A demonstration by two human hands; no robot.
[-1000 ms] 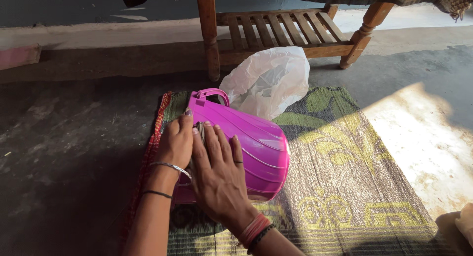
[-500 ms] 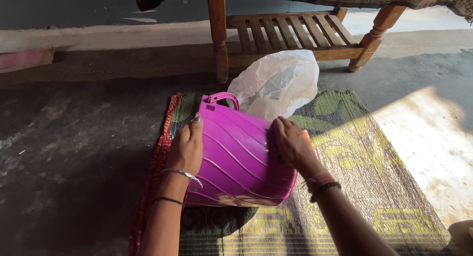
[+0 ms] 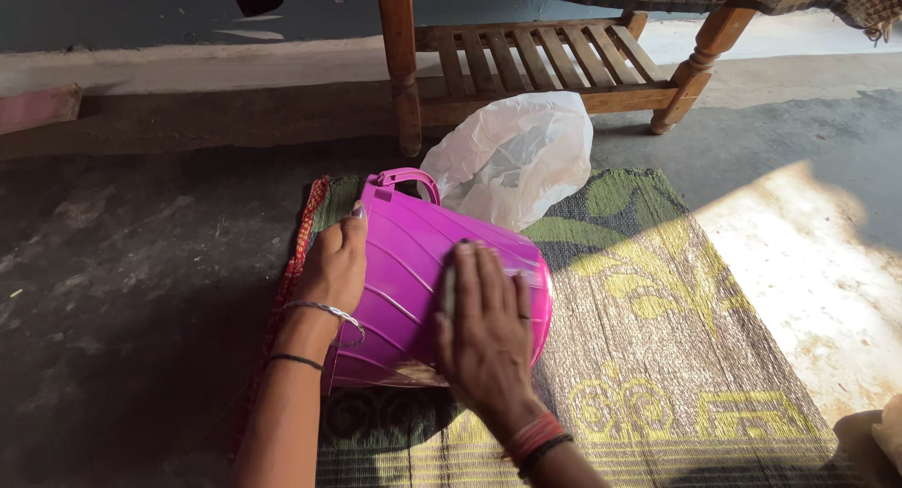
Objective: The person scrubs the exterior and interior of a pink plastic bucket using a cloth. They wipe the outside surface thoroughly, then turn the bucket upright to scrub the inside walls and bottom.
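2 hands rest on a magenta plastic tub [image 3: 413, 263] lying on its side on a woven mat [image 3: 658, 356]. Left hand [image 3: 334, 267] grips its ribbed wall; right hand [image 3: 487, 324] lies flat, fingers spread. White plastic bag [image 3: 512, 154] sits just behind.

A ribbed magenta plastic basket [image 3: 413, 272] lies tipped on its side on a green and yellow patterned mat [image 3: 658, 338], its loop handle [image 3: 406, 178] at the far end. The left hand [image 3: 334, 267] grips the basket's left side with fingers curled over the wall, while the right hand [image 3: 484, 333] lies flat with fingers spread on its upper near surface. Just beyond the basket a crumpled white plastic bag [image 3: 517, 154] sits on the mat's far edge, in front of a wooden bench [image 3: 564, 61] with a slatted lower shelf.
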